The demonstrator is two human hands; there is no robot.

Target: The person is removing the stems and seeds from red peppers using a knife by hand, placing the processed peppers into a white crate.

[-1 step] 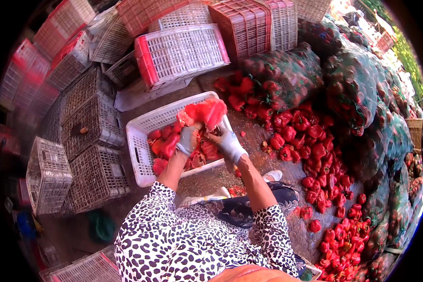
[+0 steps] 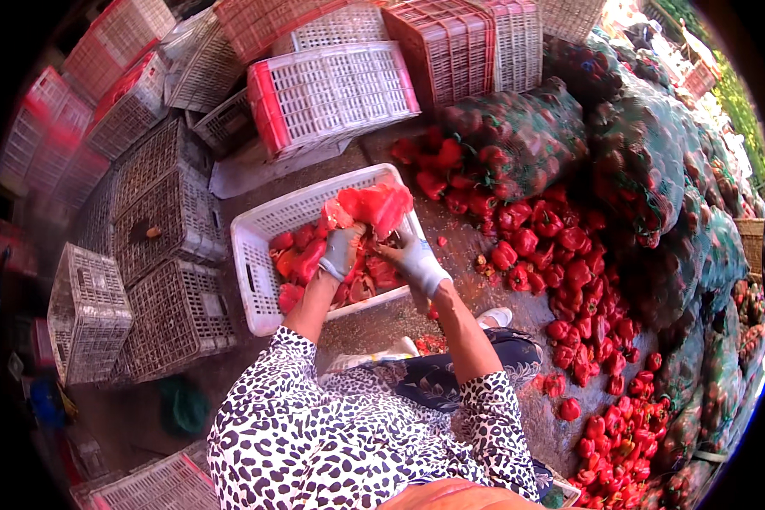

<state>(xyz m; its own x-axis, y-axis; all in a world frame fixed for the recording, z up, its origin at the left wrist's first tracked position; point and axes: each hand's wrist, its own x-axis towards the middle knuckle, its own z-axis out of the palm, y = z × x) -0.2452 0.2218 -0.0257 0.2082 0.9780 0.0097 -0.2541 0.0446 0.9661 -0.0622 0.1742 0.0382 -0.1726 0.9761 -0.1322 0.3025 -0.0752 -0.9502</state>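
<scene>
My left hand (image 2: 343,253), in a greyish-white glove, is over a white plastic crate (image 2: 263,319) with its fingers curled around a red bell pepper, mostly hidden by the hand. Close on its right is my right hand (image 2: 418,262), gloved in white, with thumb and fingers drawn together toward the left one. What those fingers pinch is too small and covered to make out. Opened red pepper pieces (image 2: 301,259) lie in the crate under both hands. Larger torn pepper pieces (image 2: 381,208) are heaped at its far right corner, just beyond my fingers.
Whole red bell peppers (image 2: 574,274) are spread over the floor at right. Behind them, green mesh sacks (image 2: 637,161) packed with peppers are piled. Stacked plastic crates (image 2: 340,98) stand at the far side, with greyer, dirty crates (image 2: 178,310) at left. Scraps litter the floor near my shoe (image 2: 495,318).
</scene>
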